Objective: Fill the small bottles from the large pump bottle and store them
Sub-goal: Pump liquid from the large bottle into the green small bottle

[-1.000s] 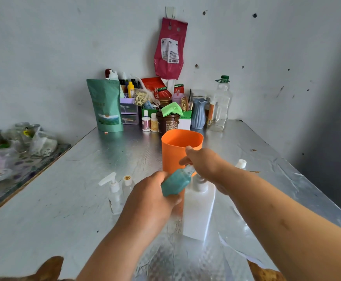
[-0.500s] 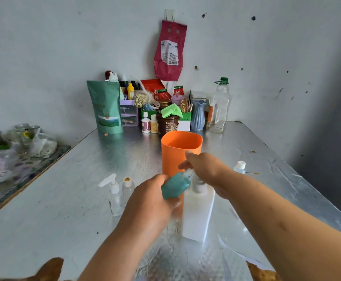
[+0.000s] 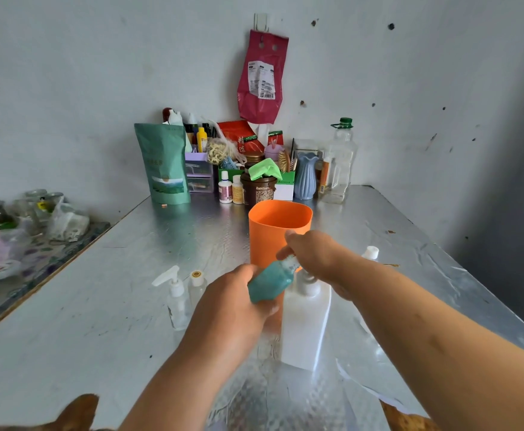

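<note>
The silver, foil-covered surface (image 3: 99, 306) fills most of the view and runs back to a pale wall. Against that wall stands a cluster of household items, among them a green pouch (image 3: 164, 163), a tall clear bottle with a green cap (image 3: 338, 163) and a blue vase (image 3: 305, 175). A red bag (image 3: 260, 76) hangs on the wall above them.

Nearer the person, an orange container (image 3: 273, 237) stands upright with its mouth open. Just in front of it stands the large white pump bottle (image 3: 306, 331), its top partly hidden by the right forearm.

Both hands meet above these two. The left hand (image 3: 232, 306) has its fingers wrapped round the body of a small teal bottle (image 3: 270, 283), which is held tilted in the air with its neck pointing up and to the right. The right hand (image 3: 316, 253) reaches in from the right and pinches the neck end of the same teal bottle; whether a cap is on it cannot be told.

To the left of the hands, a small clear pump bottle (image 3: 176, 303) and a small clear capped bottle (image 3: 197, 287) stand just beside each other on the surface. Beyond the right forearm, a white bottle cap (image 3: 370, 253) shows.
</note>
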Available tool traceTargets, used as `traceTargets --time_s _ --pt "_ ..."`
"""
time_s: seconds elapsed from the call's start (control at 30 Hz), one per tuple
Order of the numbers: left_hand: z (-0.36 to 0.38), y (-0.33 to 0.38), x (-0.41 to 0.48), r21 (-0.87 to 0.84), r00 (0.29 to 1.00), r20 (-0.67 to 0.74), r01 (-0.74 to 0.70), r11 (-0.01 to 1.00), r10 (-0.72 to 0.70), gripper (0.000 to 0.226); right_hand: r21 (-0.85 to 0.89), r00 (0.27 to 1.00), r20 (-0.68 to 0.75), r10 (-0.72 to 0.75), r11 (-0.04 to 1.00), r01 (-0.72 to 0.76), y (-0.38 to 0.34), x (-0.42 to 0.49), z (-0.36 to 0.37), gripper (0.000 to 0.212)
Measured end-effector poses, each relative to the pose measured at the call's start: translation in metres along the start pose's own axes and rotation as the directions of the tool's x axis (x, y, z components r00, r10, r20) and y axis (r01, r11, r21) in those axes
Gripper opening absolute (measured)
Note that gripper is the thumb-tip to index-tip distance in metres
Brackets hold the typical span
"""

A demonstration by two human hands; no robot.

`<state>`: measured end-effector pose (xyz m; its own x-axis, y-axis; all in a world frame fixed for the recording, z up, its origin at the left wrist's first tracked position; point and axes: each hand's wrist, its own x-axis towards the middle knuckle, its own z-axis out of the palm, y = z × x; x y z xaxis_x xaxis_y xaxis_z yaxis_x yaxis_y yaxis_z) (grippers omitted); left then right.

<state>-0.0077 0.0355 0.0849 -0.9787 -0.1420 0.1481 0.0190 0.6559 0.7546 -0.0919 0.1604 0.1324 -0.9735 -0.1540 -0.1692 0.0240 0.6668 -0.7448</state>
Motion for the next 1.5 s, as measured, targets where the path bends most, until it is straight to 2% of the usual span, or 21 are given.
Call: traceTargets --time_s 0.2,0.57,1.3,1.5 --pt "0.004 -0.006 0.003 -0.006 1.000 0.020 0.007 1.000 -0.007 0.028 -0.085 1.000 -0.002 -0.004 0.996 0.004 0.010 0.011 0.007 0.050" --pt "-0.003 0.002 -0.001 0.019 1.000 -0.002 -0.005 1.000 0.005 0.025 0.096 1.000 0.011 0.013 0.995 -0.014 0.003 0.001 -0.003 0.051" --pt "0.006 -0.006 0.003 0.006 1.000 0.018 0.004 1.000 -0.004 0.026 -0.021 1.000 -0.008 -0.006 1.000 0.006 0.015 0.016 0.009 0.049" --pt "0.002 -0.002 0.001 0.003 1.000 0.003 0.003 1.000 -0.003 0.025 0.130 1.000 0.016 0.006 0.991 -0.009 0.010 0.004 0.002 0.050"
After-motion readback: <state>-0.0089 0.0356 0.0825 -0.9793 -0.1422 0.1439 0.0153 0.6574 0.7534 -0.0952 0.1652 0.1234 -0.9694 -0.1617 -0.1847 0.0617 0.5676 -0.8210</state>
